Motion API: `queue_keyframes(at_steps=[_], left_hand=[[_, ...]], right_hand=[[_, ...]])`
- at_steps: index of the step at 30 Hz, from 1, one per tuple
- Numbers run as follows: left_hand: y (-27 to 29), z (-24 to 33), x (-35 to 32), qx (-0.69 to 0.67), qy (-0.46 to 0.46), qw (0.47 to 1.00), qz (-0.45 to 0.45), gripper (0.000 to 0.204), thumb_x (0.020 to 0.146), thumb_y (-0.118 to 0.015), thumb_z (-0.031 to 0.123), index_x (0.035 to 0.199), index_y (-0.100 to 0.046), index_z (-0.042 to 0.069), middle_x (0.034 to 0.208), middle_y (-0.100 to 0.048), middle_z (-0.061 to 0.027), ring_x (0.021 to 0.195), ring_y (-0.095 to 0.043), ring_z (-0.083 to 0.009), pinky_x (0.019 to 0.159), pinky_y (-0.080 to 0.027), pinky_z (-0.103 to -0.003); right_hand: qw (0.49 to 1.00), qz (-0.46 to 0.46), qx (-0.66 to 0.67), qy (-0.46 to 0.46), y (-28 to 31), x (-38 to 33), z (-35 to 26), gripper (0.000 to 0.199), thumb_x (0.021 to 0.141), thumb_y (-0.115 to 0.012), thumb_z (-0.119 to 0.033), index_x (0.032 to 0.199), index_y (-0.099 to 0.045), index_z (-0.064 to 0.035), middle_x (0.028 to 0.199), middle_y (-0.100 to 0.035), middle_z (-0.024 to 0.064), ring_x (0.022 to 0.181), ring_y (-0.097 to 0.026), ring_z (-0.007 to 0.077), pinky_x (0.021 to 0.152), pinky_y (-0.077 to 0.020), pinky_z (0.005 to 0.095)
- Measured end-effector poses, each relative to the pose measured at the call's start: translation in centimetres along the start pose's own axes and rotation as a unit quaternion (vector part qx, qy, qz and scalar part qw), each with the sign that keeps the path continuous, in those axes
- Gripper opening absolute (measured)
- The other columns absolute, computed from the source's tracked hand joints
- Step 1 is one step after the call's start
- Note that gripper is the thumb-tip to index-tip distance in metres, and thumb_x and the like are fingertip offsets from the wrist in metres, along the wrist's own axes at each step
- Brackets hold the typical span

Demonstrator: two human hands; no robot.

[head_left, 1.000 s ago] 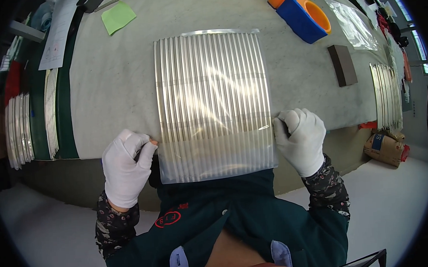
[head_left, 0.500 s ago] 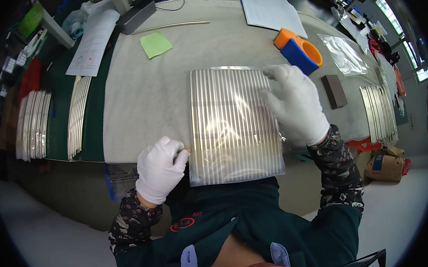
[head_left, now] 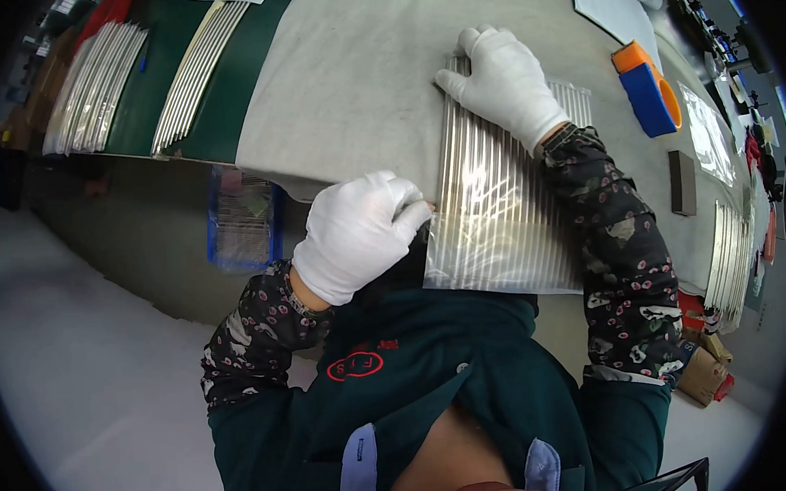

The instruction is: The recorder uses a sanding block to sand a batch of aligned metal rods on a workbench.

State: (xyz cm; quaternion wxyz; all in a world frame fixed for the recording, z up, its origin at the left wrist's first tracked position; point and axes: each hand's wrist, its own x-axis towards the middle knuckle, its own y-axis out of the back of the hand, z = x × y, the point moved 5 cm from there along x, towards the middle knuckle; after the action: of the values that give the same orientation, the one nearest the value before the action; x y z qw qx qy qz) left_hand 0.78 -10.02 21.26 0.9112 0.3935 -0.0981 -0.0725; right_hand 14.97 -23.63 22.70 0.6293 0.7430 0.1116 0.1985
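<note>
A clear plastic bag (head_left: 499, 231) of slim, shiny metal rods lies side by side in a flat layer, its near end reaching over the table edge to my lap. My left hand (head_left: 352, 234), in a white glove, is closed in a pinch at the bag's left edge, a bare fingertip showing. Over the far left corner of the bag rests my gloved right hand (head_left: 505, 84), its thumb spread from the fingers. The right hand and forearm cover part of the rods.
Bundles of rods lie on the green surface at left (head_left: 96, 88) and at the far right (head_left: 727, 255). An orange-and-blue tape dispenser (head_left: 652, 98), a dark block (head_left: 682, 182) and a plastic sheet (head_left: 707, 131) are to the right. A blue bin (head_left: 242, 218) stands below the table edge.
The view has shifted, so the table things sit differently in it. My right hand has gone from the bag's right side to its far left corner. My left hand stays at the left edge.
</note>
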Motion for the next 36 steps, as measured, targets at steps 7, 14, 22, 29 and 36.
queue_keyframes(at_steps=[7,14,22,29,36], left_hand=[[-7.2,-4.1,-4.8,-0.394,0.198,0.891,-0.107,0.028,0.092,-0.061,0.026,0.083,-0.066,0.000,0.066,-0.059,-0.0061,0.056,-0.054,-0.0124,0.054,-0.044,-0.027],[-13.3,-2.6,-7.4,-0.610,0.141,0.768,-0.136,0.038,0.102,-0.042,0.027,0.127,-0.052,0.000,0.116,-0.061,-0.0077,0.106,-0.056,-0.0133,0.093,-0.046,-0.028],[-13.9,-0.2,-6.6,-0.804,0.285,0.460,-0.247,0.036,0.101,-0.039,0.022,0.126,-0.054,0.000,0.114,-0.063,-0.0115,0.099,-0.063,-0.0193,0.087,-0.053,-0.032],[-13.7,-1.9,-5.8,-0.680,0.401,0.577,-0.208,0.055,0.102,-0.034,0.036,0.140,-0.035,-0.004,0.137,-0.048,-0.0178,0.129,-0.043,-0.0243,0.111,-0.032,-0.037],[-8.3,1.9,-6.6,-0.760,0.237,0.547,-0.259,0.066,0.096,-0.048,0.045,0.134,-0.040,-0.008,0.130,-0.053,-0.0218,0.119,-0.054,-0.0332,0.099,-0.045,-0.048]], right_hand=[[0.998,-0.003,-0.002,0.056,-1.1,-1.5,-2.4,0.038,0.084,-0.062,-0.037,0.095,-0.066,-0.0009,0.093,-0.065,0.0133,0.094,-0.062,0.0279,0.082,-0.0526,0.0385],[0.998,-0.044,0.043,0.027,-0.9,-1.3,-1.9,0.033,0.086,-0.057,-0.032,0.092,-0.067,-0.0009,0.091,-0.067,0.0143,0.091,-0.065,0.0283,0.082,-0.0534,0.0400],[0.998,-0.011,0.049,0.026,1.7,-2.4,-0.2,0.037,0.089,-0.059,-0.032,0.108,-0.065,-0.0001,0.097,-0.066,0.0158,0.095,-0.063,0.0302,0.088,-0.0507,0.0396],[0.955,0.197,0.218,-0.034,8.3,-14.2,7.0,0.024,0.089,-0.059,-0.019,0.100,-0.064,0.0020,0.092,-0.065,0.0155,0.087,-0.063,0.0247,0.078,-0.0496,0.0343],[0.751,0.089,0.503,-0.419,2.6,-31.3,8.8,0.037,0.098,-0.051,-0.027,0.077,-0.062,0.0019,0.067,-0.061,0.0048,0.061,-0.056,0.0097,0.060,-0.0429,0.0226]])
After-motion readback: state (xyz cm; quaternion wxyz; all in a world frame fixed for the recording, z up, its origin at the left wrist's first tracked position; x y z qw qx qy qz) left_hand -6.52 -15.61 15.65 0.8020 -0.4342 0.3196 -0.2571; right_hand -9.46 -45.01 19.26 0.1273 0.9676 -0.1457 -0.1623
